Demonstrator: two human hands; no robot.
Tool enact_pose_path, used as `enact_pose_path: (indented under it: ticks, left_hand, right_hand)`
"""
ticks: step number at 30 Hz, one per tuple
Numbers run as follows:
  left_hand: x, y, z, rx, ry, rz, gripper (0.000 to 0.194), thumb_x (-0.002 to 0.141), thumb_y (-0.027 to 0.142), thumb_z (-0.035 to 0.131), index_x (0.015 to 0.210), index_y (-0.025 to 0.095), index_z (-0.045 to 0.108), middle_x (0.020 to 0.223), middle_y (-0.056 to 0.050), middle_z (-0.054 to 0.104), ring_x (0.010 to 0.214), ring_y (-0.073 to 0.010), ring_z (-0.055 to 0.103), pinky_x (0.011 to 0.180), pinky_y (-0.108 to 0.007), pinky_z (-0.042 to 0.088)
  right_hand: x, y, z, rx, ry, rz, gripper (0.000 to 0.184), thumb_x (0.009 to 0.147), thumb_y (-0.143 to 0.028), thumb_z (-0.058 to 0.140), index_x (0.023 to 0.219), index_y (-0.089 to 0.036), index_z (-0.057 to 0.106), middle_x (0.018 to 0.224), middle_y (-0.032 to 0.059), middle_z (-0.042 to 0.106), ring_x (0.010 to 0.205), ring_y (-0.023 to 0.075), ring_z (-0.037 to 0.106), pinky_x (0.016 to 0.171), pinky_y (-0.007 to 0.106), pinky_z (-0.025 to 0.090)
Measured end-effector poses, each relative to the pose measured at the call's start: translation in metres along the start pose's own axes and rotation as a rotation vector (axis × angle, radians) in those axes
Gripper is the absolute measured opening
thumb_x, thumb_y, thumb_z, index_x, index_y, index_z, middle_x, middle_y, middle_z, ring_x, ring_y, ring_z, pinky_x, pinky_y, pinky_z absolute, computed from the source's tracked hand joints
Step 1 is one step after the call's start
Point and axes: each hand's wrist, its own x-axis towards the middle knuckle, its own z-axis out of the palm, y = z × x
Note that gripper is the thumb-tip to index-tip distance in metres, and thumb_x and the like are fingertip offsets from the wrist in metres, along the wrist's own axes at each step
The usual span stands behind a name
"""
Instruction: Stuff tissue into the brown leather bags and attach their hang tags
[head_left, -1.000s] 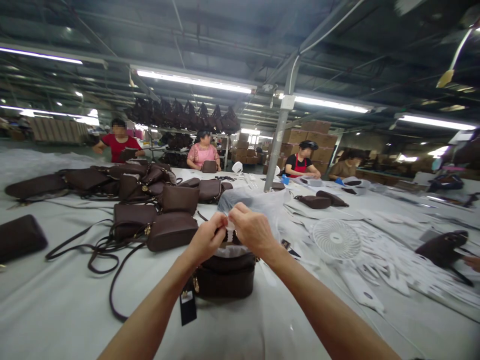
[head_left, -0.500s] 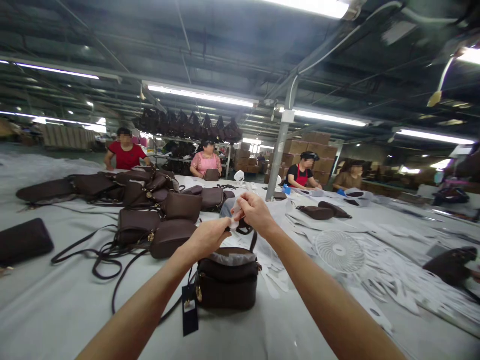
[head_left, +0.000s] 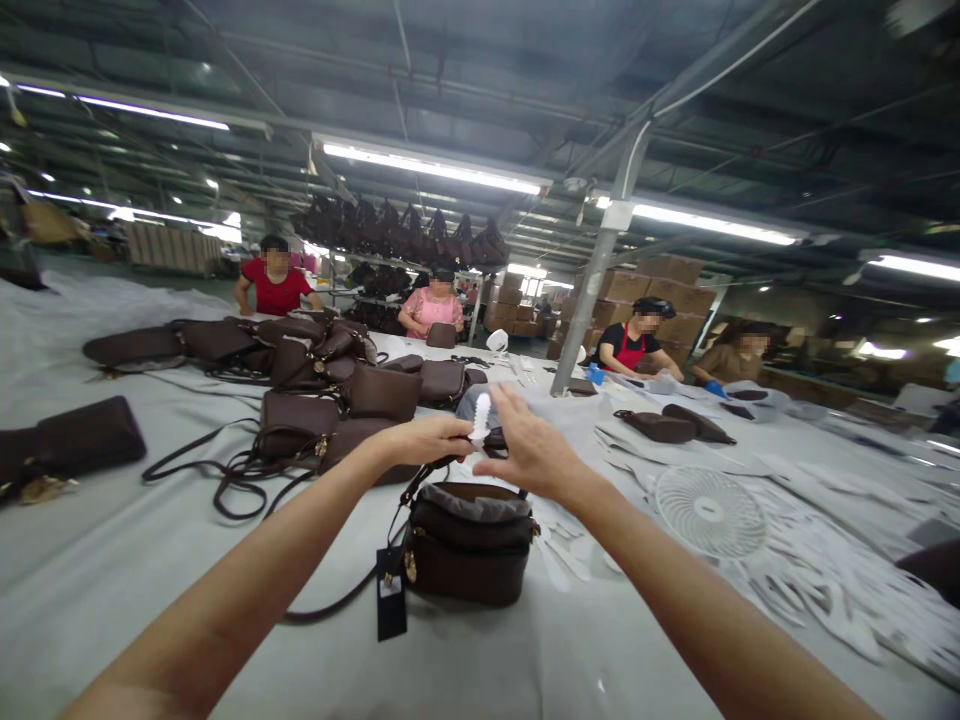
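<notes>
Pinching white ribbed piece [head_left: 481, 414] in left hand [head_left: 429, 440], fingers nearly together; right hand [head_left: 536, 450] beside it, fingers spread, empty. Brown bag [head_left: 469, 565] upright on bench [head_left: 465, 665].

Factory workshop: hanging bags [head_left: 390, 232], cartons [head_left: 626, 288]

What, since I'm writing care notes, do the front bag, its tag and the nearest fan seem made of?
Bag: perhaps leather or imitation, smooth, faintly shiny. Tag: probably card, matte, flat, straight-edged. Fan: likely moulded plastic, white, finely ribbed; gloss unclear.
</notes>
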Motion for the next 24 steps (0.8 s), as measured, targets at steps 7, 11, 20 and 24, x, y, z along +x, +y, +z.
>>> enact_pose_path:
  ticks: [7, 11, 20, 24]
  left_hand:
    - [-0.024, 0.031, 0.032, 0.487, 0.467, 0.030, 0.016, 0.092, 0.021, 0.045, 0.091, 0.016, 0.061, 0.086, -0.006, 0.063, 0.079, -0.0163, 0.056, 0.073, -0.027, 0.045]
    - [-0.044, 0.040, 0.089, 0.588, 0.523, 0.133, 0.013, 0.092, 0.021, 0.048, 0.093, 0.017, 0.060, 0.090, -0.007, 0.064, 0.083, -0.0198, 0.057, 0.075, -0.032, 0.047]
    - [-0.053, 0.002, 0.149, 0.633, 0.527, 0.047, 0.009, 0.089, 0.015, 0.051, 0.086, 0.019, 0.059, 0.103, -0.006, 0.066, 0.097, -0.0248, 0.056, 0.088, -0.041, 0.041]
    - [-0.057, 0.010, 0.148, 0.550, 0.435, 0.134, 0.018, 0.095, 0.015, 0.041, 0.093, 0.020, 0.058, 0.105, -0.002, 0.069, 0.093, -0.0184, 0.058, 0.092, -0.036, 0.037]
  right_hand:
    - [-0.003, 0.004, 0.006, -0.227, -0.281, 0.061, 0.021, 0.091, -0.037, 0.052, 0.093, -0.016, 0.059, 0.094, 0.0116, 0.068, 0.087, 0.0245, 0.064, 0.068, 0.028, 0.043]
    - [0.003, 0.025, 0.004, 0.330, -0.399, 0.126, 0.026, 0.093, -0.040, 0.046, 0.081, -0.018, 0.053, 0.073, 0.0030, 0.064, 0.067, 0.0156, 0.062, 0.059, 0.024, 0.043]
    - [-0.009, 0.039, 0.001, 0.999, -0.605, 0.268, 0.035, 0.085, -0.051, 0.057, 0.096, -0.018, 0.057, 0.090, 0.0049, 0.066, 0.085, 0.0180, 0.064, 0.068, 0.028, 0.053]
    - [-0.013, 0.040, 0.003, 1.148, -0.591, 0.333, 0.032, 0.082, -0.044, 0.064, 0.100, -0.017, 0.061, 0.106, 0.0070, 0.065, 0.101, 0.0213, 0.061, 0.080, 0.032, 0.052]
